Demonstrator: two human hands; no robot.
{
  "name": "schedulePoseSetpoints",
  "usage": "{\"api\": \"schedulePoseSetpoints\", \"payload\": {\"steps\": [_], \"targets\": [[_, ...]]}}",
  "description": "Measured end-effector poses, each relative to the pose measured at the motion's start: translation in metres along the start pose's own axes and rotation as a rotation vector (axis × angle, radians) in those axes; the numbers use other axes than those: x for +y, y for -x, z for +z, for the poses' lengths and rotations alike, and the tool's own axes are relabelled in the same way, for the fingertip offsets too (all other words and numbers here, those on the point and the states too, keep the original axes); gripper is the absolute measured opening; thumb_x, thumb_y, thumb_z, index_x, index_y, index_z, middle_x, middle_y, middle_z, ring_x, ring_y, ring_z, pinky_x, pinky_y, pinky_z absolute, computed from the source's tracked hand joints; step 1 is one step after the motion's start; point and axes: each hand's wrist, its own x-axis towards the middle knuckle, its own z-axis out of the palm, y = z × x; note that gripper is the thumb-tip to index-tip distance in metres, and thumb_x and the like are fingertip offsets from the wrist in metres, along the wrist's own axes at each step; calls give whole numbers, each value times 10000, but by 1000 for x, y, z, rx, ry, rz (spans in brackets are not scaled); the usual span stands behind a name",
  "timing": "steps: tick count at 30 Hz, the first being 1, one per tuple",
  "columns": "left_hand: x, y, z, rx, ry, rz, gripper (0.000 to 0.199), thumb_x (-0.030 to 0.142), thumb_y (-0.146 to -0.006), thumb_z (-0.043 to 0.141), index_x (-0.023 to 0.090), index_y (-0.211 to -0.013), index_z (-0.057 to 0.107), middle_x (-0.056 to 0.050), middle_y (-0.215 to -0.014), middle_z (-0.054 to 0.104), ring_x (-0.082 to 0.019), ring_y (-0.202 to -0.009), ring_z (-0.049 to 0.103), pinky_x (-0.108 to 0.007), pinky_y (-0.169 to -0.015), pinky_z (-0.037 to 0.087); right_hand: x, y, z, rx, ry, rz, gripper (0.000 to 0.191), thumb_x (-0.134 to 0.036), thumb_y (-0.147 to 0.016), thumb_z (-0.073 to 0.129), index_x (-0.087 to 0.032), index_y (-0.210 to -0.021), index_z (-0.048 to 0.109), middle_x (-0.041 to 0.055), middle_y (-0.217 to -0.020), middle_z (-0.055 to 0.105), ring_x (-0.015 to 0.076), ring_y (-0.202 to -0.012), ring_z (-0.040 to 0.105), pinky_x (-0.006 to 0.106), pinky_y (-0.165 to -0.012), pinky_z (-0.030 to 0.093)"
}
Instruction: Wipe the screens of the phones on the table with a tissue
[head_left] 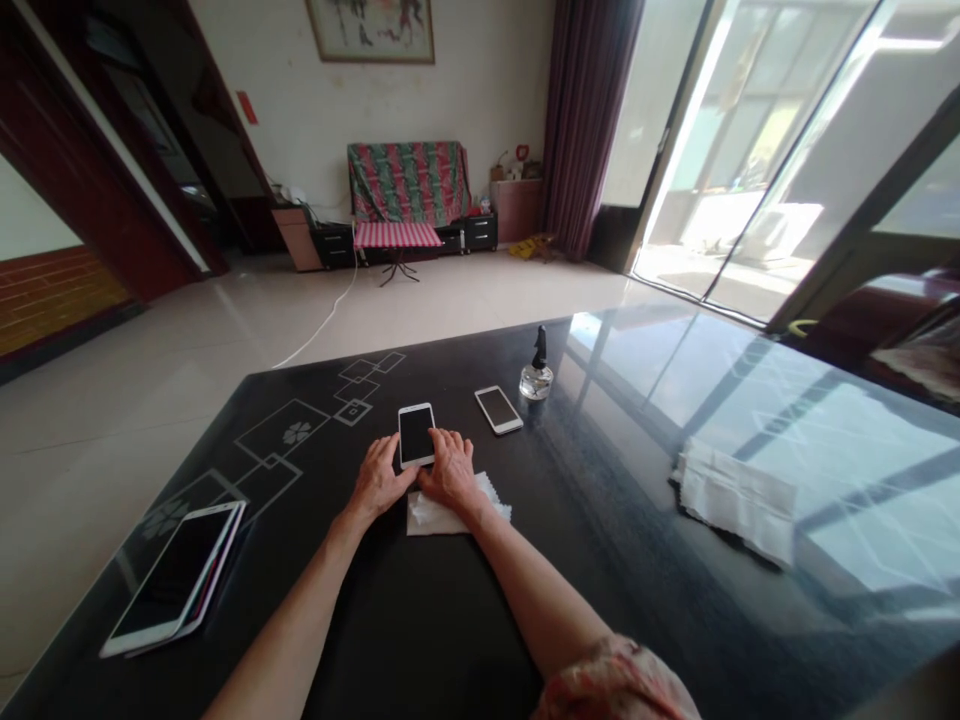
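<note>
A white smartphone (416,436) with a dark screen is between my two hands over the black table. My left hand (379,478) grips its left side, the thumb near the lower edge. From the right, my right hand (450,470) holds the other side, with fingertips at the edge of the screen. Folded pale cloths (436,518) lie beneath my right wrist, partly covered by it. Just right of my hands, a second white smartphone (498,410) rests face up. Beyond it stands a clear spray bottle (536,380) with a black nozzle.
A stack of smartphones or tablets (172,580) sits on the table's left, a large white one on top. Crumpled white cloth or paper (739,500) lies to the right. Past the glossy black table (600,560) are a small pink-striped table (397,235) and glass doors.
</note>
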Motion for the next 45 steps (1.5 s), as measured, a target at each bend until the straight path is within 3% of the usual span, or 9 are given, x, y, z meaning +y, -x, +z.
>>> {"api": "schedulePoseSetpoints", "payload": {"steps": [3,11,20,23,26,28,31,38,45], "targets": [[-6,8,5,-75,16,34,448,262,-803,571,159,-1235,511,-132,-1206,574,-289,-1152,533,-456,-987,459,1,0,-2,-28,-5,-27,593,-239,-737,547,-162,-1312,426,138,-1300,525,291,-1227,390,513,-1056,213],[-1,3,14,16,53,108,392,292,-885,496,192,-1264,499,-116,-1141,599,-276,-1101,556,-454,-964,476,5,-5,-3,6,-47,-35,493,-172,-751,507,-180,-1243,482,112,-1255,549,254,-1168,457,451,-1024,288],[6,4,14,-2,148,76,449,234,-870,484,205,-1318,462,-115,-1316,529,-248,-1218,516,-412,-1025,451,9,-10,1,33,-238,-38,535,-103,-701,541,-95,-1234,503,173,-1305,491,232,-1218,463,374,-1056,364],[6,4,16,39,117,21,514,234,-840,522,186,-1343,425,-133,-1348,493,-266,-1246,485,-426,-1031,439,10,-11,3,43,-267,-25,550,-104,-696,548,-113,-1244,501,161,-1275,519,232,-1182,498,368,-1026,407],[4,6,19,103,-18,-79,570,346,-820,582,129,-1325,430,-184,-1295,518,-343,-1258,443,-520,-1024,405,12,-12,5,41,-301,-20,538,-97,-692,535,-155,-1226,513,128,-1203,569,218,-1059,569,375,-957,464],[3,8,21,75,-86,-98,569,393,-827,579,111,-1304,447,-199,-1269,534,-372,-1257,428,-549,-999,403,13,-13,7,33,-321,-37,549,-83,-674,530,-164,-1217,519,116,-1167,586,208,-980,595,379,-923,485],[2,8,22,18,-93,-56,504,375,-872,527,117,-1299,450,-191,-1266,543,-352,-1233,456,-514,-966,436,14,-13,9,34,-354,-75,574,-67,-644,531,-176,-1208,529,112,-1190,576,205,-973,597,376,-917,492],[8,1,14,39,-4,-15,475,358,-899,505,137,-1313,439,-154,-1157,600,-300,-1120,546,-454,-930,471,15,-15,9,90,-427,-23,490,-110,-659,549,-191,-1141,577,91,-1203,584,164,-856,612,335,-871,510],[16,-6,4,52,178,-225,473,296,-807,626,144,-1247,539,-131,-1219,607,-265,-1137,576,-376,-970,464,14,-22,9,104,-495,129,393,-194,-660,601,-179,-1051,645,84,-1197,602,155,-832,622,319,-860,512]]}}
